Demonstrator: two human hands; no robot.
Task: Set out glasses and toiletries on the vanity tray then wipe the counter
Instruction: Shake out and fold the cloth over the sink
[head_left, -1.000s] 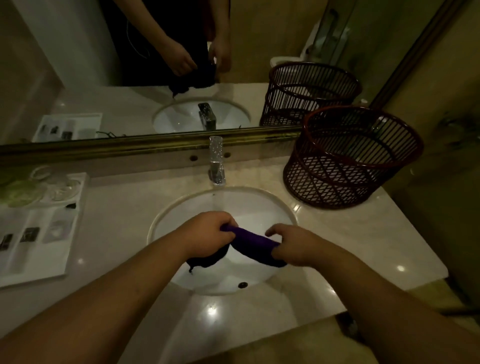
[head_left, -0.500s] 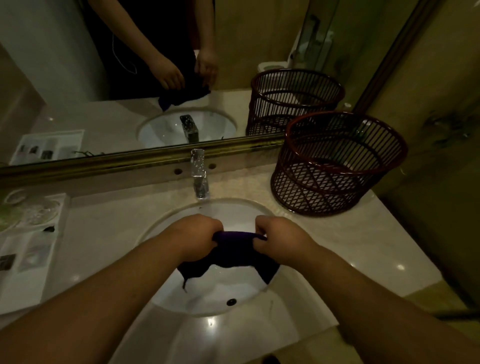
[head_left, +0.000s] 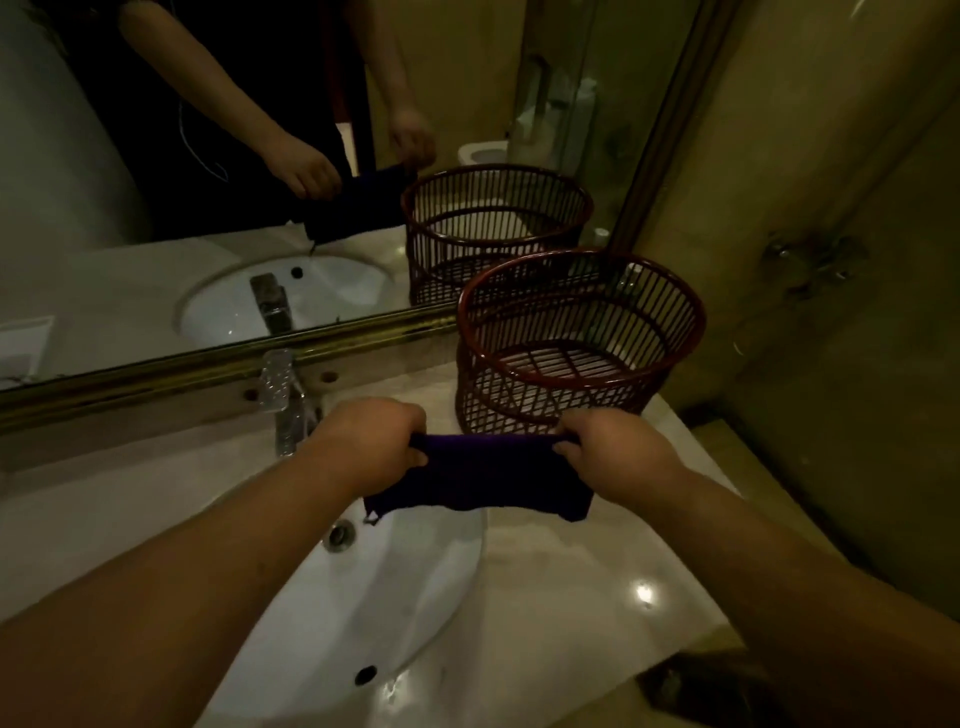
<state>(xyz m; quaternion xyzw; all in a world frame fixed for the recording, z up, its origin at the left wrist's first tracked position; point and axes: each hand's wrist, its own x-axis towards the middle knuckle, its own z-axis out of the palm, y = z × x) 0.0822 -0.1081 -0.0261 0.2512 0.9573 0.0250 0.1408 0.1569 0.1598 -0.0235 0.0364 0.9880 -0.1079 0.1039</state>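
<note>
A dark purple cloth hangs spread out flat between my two hands, above the right side of the white sink basin. My left hand grips its upper left corner and my right hand grips its upper right corner. The pale marble counter lies beneath and to the right of the cloth. The vanity tray itself is out of view; only a corner of its reflection shows at the mirror's left edge.
A chrome faucet stands behind the basin. A red-brown slatted basket sits on the counter at the back right, just beyond my hands. A gold-framed mirror runs along the back wall. The counter's front edge is at the lower right.
The cloth was bunched and twisted between my hands over the basin; my hands have since drawn apart and rightward, stretching it open. The view has swung right, dropping the tray out of sight.
</note>
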